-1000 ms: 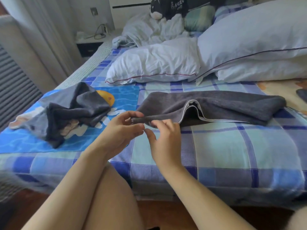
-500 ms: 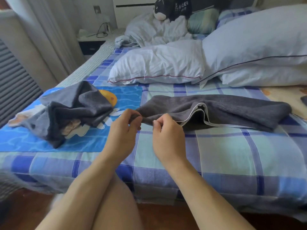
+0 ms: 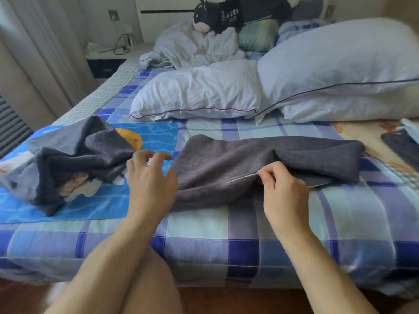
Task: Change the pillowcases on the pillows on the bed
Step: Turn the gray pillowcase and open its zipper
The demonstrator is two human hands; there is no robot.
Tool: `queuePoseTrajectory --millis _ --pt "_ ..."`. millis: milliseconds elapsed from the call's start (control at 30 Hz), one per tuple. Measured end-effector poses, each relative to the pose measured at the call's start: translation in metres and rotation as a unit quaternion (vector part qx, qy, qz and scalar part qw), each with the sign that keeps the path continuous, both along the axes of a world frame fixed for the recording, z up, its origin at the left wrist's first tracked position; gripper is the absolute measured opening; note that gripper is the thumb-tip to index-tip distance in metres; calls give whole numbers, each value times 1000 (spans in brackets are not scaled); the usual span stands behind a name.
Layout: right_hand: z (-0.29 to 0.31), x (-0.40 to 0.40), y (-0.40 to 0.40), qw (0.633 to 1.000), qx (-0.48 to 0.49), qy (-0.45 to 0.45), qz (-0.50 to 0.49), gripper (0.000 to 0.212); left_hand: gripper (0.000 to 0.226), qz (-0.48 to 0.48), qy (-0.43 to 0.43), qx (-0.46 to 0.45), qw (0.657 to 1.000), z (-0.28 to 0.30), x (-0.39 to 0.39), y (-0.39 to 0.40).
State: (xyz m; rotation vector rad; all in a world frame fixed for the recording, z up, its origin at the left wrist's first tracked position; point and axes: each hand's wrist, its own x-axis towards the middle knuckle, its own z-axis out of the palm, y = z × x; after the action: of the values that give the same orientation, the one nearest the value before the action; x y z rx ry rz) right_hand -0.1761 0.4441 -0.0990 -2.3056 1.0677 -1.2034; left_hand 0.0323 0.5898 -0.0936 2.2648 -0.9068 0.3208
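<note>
Left of the flat grey pillowcase [image 3: 260, 164], a crumpled grey case [image 3: 74, 159] lies discarded. The left hand [image 3: 149, 180] hovers spread, empty; the right hand [image 3: 281, 189] pinches its zipper edge. Behind it, bare pillows [image 3: 204, 94] await covering.

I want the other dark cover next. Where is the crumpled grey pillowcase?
In the head view the crumpled grey pillowcase lies on the blue cartoon sheet at the bed's left, just left of the left hand.
</note>
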Motion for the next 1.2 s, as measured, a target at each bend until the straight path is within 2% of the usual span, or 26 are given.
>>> queuePoseTrajectory --millis 67,167,267,367,433,500,567,633,733,867,933,1067,1200 --pt "0 -1 1 999 -39 3 27 11 27 -163 -59 -15 985 3 -29 -13" --pt "-1 -4 2 996 -70 2 51 12 41 -306 -28 52 950 -2 -66 -30" --pt "0 -10 6 988 -130 32 81 11 29 -322 -31 56 945 -8 -77 -42" --pt "2 -23 -3 958 -196 177 110 19 19 -307 -65 69 947 -13 -69 -50" --pt "7 -33 -18 935 -226 248 116 29 22 -320 -92 82 939 -15 -73 -49" --pt "13 -41 -28 945 -222 207 121 26 32 -330 -102 68 936 -12 -83 -49" --pt "15 -43 -19 976 -156 103 110 16 36 -319 -82 35 944 -7 -87 -50" --pt "9 -40 -1 995 -28 11 97 9 35 -305 -69 14 950 -4 -85 -50" --pt "-4 -35 10 980 162 -62 96 8 29 -302 -64 4 951 -5 -79 -46" --pt "-11 -30 12 962 236 -97 95 8 26 -303 -66 14 951 -7 -79 -43" --pt "-13 -28 18 970 215 -78 85 15 26 -308 -69 16 949 -8 -79 -42" --pt "-15 -23 18 995 63 -59 53 8 25 -310 -66 13 948 -9 -80 -43" --pt "-17 -19 22 998 -63 -20 15 8 26 -302 -53 1 952 -9 -80 -46"
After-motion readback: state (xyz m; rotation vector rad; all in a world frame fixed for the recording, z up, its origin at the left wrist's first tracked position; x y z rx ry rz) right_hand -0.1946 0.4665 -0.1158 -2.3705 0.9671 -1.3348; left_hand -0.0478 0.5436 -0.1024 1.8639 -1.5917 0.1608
